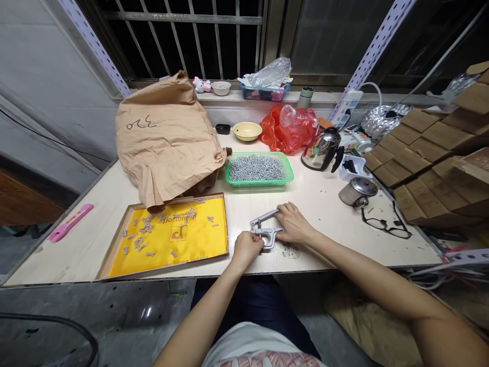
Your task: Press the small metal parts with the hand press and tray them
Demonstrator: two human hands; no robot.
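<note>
A grey metal hand-press tool [270, 232] with a long lever, a coil spring and a ring-shaped frame lies near the table's front edge. My right hand [295, 224] grips its handle end, fingers over the lever. At the other end, my left hand [246, 250] has its fingertips pinched together at the jaw, beside a small red part; what they pinch is too small to make out. To the left is a shallow tray [202, 239] with a yellow bottom, scattered with small metal pieces. A green basket [260, 184] full of small silvery metal parts sits behind the tool.
A large brown paper bag [168, 137] leans over the tray's back edge. Rightward stand a steel kettle [319, 149], a lidded metal cup [357, 192], glasses [387, 225] and stacked cardboard boxes [431, 148]. A pink tool [71, 223] lies far left. Behind sits a red plastic bag [278, 133].
</note>
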